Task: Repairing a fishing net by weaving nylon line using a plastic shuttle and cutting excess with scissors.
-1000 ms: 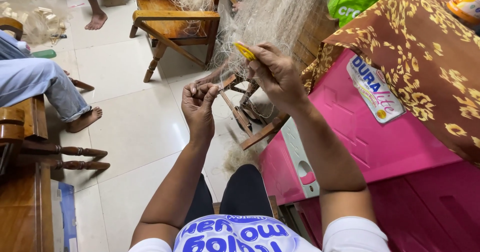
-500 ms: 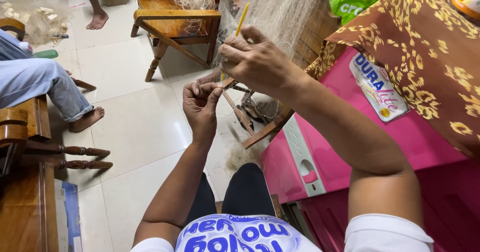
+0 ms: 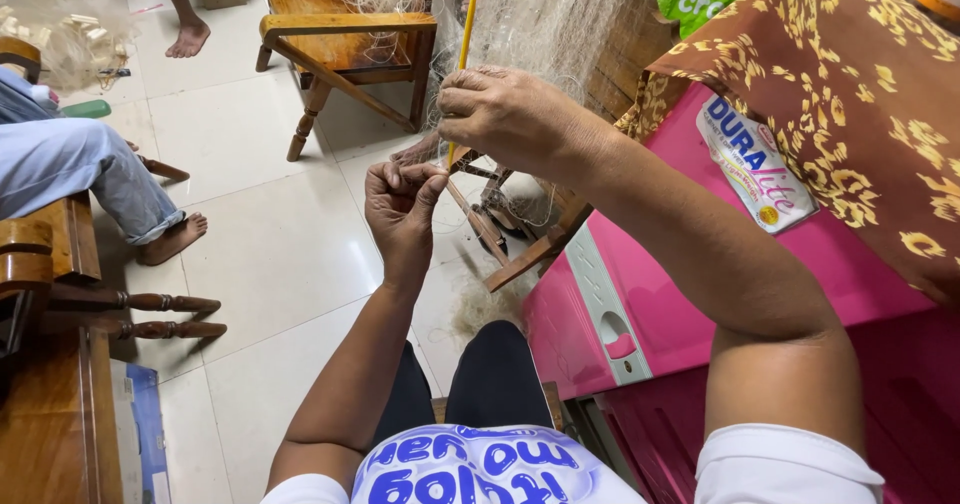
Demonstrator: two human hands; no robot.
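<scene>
My right hand (image 3: pixel 510 114) has lifted the yellow netting needle (image 3: pixel 465 49) higher against the pale fishing net (image 3: pixel 545 19).
It grips the needle upright; my left hand (image 3: pixel 400 204) pinches net strands just below.

Slim yellow netting needle (image 3: pixel 466 39), upright with a slight tilt, lower part hidden inside the closed right hand (image 3: pixel 505 116), pale fine-meshed fishing net (image 3: pixel 560 19) hanging just behind, thin strands pinched in the left hand (image 3: pixel 402 202) below
</scene>
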